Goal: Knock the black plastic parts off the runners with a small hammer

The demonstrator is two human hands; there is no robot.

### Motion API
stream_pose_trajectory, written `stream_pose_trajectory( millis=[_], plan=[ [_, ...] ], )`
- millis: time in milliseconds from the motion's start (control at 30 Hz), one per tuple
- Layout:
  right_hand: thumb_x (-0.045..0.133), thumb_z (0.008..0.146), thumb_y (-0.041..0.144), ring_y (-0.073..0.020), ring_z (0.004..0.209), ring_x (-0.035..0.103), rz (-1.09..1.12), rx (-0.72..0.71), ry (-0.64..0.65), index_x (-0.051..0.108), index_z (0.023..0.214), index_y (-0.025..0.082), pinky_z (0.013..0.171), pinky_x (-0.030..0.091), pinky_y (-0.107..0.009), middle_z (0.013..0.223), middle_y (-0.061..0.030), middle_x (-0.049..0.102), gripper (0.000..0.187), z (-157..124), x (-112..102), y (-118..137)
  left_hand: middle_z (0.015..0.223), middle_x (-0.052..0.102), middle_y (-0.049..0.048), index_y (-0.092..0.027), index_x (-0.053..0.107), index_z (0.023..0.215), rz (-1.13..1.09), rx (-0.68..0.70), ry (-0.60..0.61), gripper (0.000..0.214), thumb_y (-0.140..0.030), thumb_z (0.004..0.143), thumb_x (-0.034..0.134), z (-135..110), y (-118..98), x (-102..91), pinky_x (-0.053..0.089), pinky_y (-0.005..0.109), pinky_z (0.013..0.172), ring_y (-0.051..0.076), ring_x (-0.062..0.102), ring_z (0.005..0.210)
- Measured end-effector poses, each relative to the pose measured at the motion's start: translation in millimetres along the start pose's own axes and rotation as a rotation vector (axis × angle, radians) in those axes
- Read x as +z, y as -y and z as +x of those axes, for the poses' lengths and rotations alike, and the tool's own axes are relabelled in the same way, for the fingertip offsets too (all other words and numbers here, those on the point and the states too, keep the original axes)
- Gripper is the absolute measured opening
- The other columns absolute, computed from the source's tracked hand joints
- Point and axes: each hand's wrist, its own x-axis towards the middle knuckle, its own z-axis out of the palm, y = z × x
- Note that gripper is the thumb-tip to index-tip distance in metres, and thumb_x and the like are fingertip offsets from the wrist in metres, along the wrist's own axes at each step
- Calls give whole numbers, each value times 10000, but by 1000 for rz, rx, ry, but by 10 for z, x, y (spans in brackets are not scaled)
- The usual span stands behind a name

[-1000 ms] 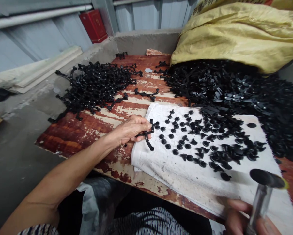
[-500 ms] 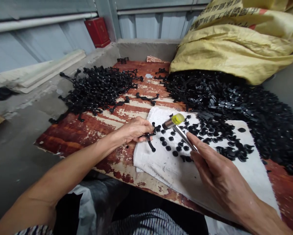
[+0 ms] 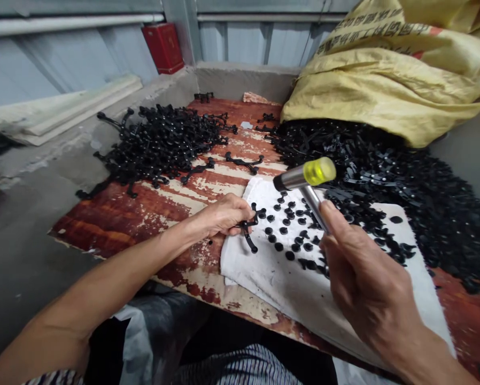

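My left hand (image 3: 227, 215) pinches a black jointed plastic part (image 3: 248, 238) at the left edge of a white cloth (image 3: 260, 283). One curved arm of this part points down toward me, and a round-headed end sits at its right. My right hand (image 3: 368, 272) is wrapped round the metal handle of a small mallet (image 3: 304, 176), which has a yellow translucent face and a black face. The mallet head is raised above the cloth, apart from the black part. Several small black round caps (image 3: 284, 230) lie scattered on the cloth beneath it.
A heap of black jointed parts (image 3: 163, 141) lies at the left of the worn red board (image 3: 131, 227). At the right, a larger black pile (image 3: 436, 198) spreads from a yellow woven sack (image 3: 376, 85). A red box (image 3: 163, 48) stands on the ledge behind.
My right hand has lifted the mallet up and to the right, away from the black part. My left hand keeps its hold in nearly the same place.
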Motion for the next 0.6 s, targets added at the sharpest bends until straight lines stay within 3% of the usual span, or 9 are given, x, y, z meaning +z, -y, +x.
stream_pose_trajectory(
  millis=[133,267,367,500,600],
  plan=[
    [377,918,46,-120,383,436,-54,-45,169,424,1482,192,341,336,-231,691,5,542,585,-30,10,-15,469,591,-1,-168,541,621,35,-8,-5,274,-123,889,505,36,64,-5,107,175,300,28,313,240],
    [393,920,49,-126,411,451,-31,11,80,401,1491,205,378,358,-234,704,-3,561,592,-55,30,-21,432,555,-22,-173,532,604,50,-12,-32,284,-139,886,520,37,58,16,113,171,295,30,295,227],
    [375,885,66,-136,367,409,-88,13,176,532,1384,177,357,273,-268,685,-20,590,535,-5,28,-16,436,568,-27,-166,530,608,70,-37,-49,291,-101,889,491,-17,-12,29,127,164,289,25,290,222],
    [440,922,240,-142,451,441,285,274,155,631,1070,167,444,337,-276,628,1,534,252,203,-27,-34,466,586,-20,-151,519,590,122,41,-13,312,-83,892,479,-143,-89,37,196,147,316,15,346,260],
    [499,907,355,-110,455,330,599,451,249,525,753,221,425,266,-251,554,60,370,206,388,-22,-62,535,620,-11,-150,534,617,217,158,121,267,-127,881,504,-249,-102,61,248,148,349,22,390,317]
  ],
)
